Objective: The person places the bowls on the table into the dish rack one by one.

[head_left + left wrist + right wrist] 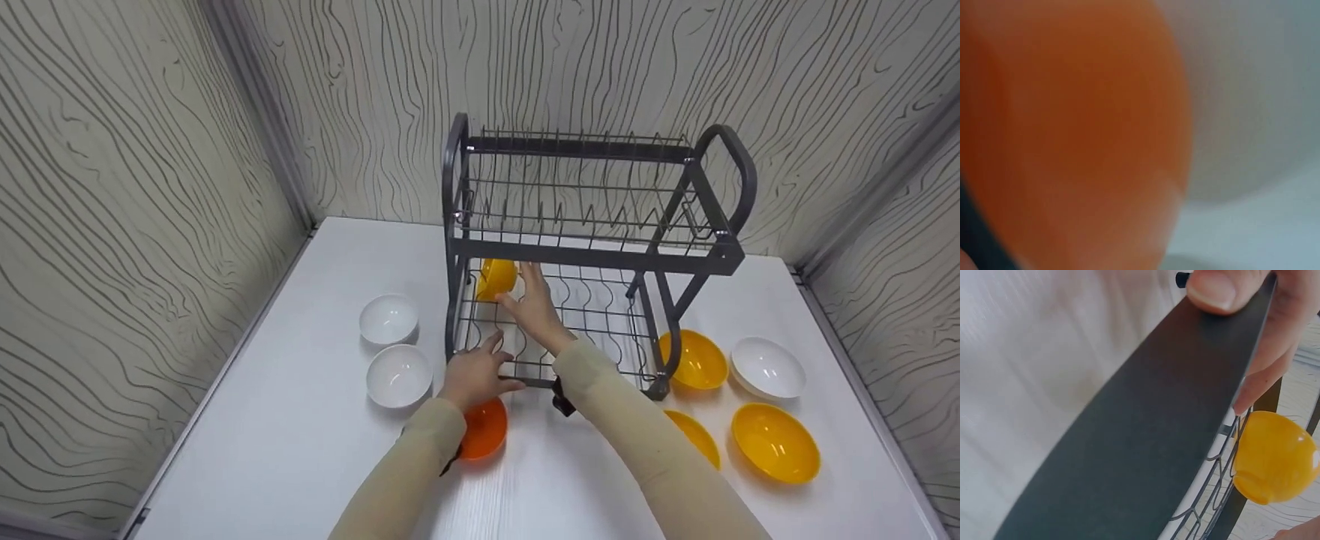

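Observation:
The two-tier dark dish rack (585, 259) stands on the white table. My left hand (476, 375) holds its lower front rail (1129, 422), the thumb (1213, 289) on the outside and the fingers inside. A yellow bowl (497, 279) stands tipped on its side at the left of the lower wire shelf. My right hand (538, 307) reaches into that shelf just right of this bowl, fingers stretched and parted, thumb tip right at its edge. Below my left wrist sits an orange bowl (484, 431), which blurs and fills much of the left wrist view.
Two white bowls (388, 320) lie left of the rack. To its right are three yellow bowls (776, 442) and one white bowl (767, 367); my right sleeve partly covers one yellow bowl. The rack's upper shelf overhangs the right fingertips. Patterned panels enclose the table.

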Motion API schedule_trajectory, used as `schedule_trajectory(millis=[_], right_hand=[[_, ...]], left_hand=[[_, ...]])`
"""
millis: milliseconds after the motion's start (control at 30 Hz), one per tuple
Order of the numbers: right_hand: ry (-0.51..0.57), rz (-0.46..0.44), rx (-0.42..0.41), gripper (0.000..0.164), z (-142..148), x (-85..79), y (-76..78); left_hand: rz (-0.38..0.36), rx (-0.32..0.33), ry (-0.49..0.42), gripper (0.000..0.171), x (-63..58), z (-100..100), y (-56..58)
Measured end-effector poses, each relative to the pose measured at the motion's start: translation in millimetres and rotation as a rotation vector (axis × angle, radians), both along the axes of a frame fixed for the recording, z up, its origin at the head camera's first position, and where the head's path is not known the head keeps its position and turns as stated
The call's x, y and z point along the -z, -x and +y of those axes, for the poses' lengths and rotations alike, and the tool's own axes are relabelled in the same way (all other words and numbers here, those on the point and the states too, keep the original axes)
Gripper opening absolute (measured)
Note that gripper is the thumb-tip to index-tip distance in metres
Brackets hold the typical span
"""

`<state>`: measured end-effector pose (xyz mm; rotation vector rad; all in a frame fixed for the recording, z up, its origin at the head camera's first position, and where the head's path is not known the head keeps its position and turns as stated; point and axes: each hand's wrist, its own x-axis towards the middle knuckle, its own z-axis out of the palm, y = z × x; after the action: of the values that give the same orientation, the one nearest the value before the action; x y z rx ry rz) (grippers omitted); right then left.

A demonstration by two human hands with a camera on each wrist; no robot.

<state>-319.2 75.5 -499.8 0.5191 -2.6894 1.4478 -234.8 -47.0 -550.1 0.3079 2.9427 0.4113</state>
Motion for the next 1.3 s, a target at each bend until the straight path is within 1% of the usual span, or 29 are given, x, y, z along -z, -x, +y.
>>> schedule_trajectory(millis=[100, 267, 400, 533, 700, 900, 1067, 1200, 1300], right_hand=[[-0.015, -0.021, -0.003, 0.085, 3.7, -1.2, -7.0], [-0.052, -0.095, 0.013, 0.087, 11.7, -4.9, -19.5], [-0.055, -0.106, 0.011, 0.091, 17.8, -7.7, -28.9], [-0.036, -0.099, 0.003, 0.087, 23.3, -6.4, -37.6], [-0.009, -0.076, -0.003, 0.083, 31.1, 0.2, -48.5], [0.005, -0.053, -0.007, 0.082, 44.9, 9.1, -66.1], [0.025, -0.085, 0.012, 0.082, 58.4, 16.2, -83.4], [0.036, -0.094, 0.028, 0.082, 68.6, 24.4, -93.7], [0.038, -0.102, 0.044, 0.081, 75.4, 29.8, -101.3]], left_hand=[[0.002, -0.006, 0.005, 0.057, 0.9, 0.8, -0.9], [0.014, -0.004, 0.017, 0.058, 3.7, 1.1, -1.2], [0.013, 0.000, 0.016, 0.058, 4.9, 0.4, -1.3], [0.005, -0.002, 0.013, 0.059, 4.3, 0.3, -2.1], [-0.003, -0.011, 0.001, 0.058, 2.7, 0.2, -2.6], [-0.014, -0.022, -0.019, 0.057, 1.1, 0.1, -2.5], [-0.004, -0.017, 0.004, 0.058, 2.9, 0.3, -2.5], [0.018, -0.008, 0.025, 0.059, 3.3, 0.5, -1.9], [0.022, -0.008, 0.022, 0.059, 2.8, 1.1, -1.5]])
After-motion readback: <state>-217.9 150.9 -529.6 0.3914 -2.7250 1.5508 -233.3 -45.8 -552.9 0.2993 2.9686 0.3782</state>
